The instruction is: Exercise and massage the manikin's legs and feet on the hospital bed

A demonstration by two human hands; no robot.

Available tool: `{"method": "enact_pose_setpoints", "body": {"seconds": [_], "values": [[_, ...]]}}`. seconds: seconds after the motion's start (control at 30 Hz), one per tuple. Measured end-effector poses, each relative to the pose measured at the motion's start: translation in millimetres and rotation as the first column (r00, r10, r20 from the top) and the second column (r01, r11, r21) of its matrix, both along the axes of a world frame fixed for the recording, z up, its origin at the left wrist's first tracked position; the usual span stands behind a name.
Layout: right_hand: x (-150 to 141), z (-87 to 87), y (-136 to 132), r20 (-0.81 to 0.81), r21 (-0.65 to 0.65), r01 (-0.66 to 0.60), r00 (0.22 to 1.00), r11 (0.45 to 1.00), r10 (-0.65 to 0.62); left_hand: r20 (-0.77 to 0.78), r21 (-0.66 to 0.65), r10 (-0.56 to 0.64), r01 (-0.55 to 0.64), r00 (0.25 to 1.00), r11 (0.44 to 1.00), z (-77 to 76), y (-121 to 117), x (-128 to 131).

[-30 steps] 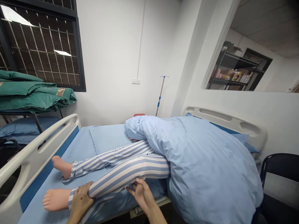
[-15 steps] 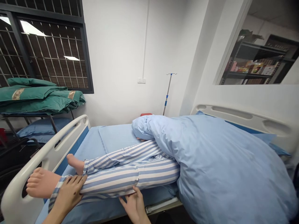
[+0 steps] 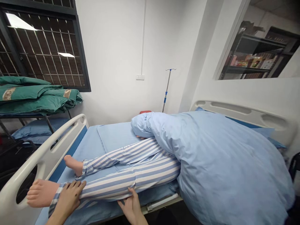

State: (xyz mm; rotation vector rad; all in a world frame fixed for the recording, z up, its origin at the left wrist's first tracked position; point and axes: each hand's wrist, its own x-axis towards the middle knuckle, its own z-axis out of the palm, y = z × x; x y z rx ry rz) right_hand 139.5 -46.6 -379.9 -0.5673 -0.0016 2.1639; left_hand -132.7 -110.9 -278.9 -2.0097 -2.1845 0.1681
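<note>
A figure in blue-and-white striped trousers (image 3: 131,170) lies on a hospital bed (image 3: 110,137), its upper body under a light blue quilt (image 3: 211,156). My left hand (image 3: 67,200) lies on the near leg's ankle, fingers wrapped over the trouser cuff beside the bare foot (image 3: 39,193). My right hand (image 3: 131,206) cups the underside of the same leg near the knee, fingers curled against the fabric. The far foot (image 3: 72,164) rests on the sheet.
A white footboard rail (image 3: 44,150) stands at the left, a white headboard (image 3: 246,117) at the right. Folded green blankets (image 3: 37,97) lie on a rack by the barred window. An IV pole (image 3: 167,90) stands behind the bed. Shelves (image 3: 255,56) show through a wall opening.
The near leg has been straightened and slid toward the footboard, its foot now close to the rail. Both hands stayed on the leg; my left moved left with the ankle.
</note>
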Motion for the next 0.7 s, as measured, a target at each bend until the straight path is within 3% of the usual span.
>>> {"method": "enact_pose_setpoints", "body": {"seconds": [0.2, 0.4, 0.7], "values": [[-3, -3.2, 0, 0.056, -0.034, 0.003, 0.998, 0.999, -0.001, -0.018, -0.043, 0.011, -0.012, 1.0, 0.999, -23.6, 4, -7], [-4, 4.7, 1, 0.101, -0.083, 0.017, 0.995, 0.996, -0.009, -0.044, -0.044, 0.007, -0.009, 0.999, 0.999, -34.0, 6, -12], [4, 21.3, -1, 0.119, 0.024, 0.076, 0.99, 0.997, -0.078, 0.04, -0.028, 0.02, -0.019, 0.999, 0.999, -60.5, 13, -22]]}}
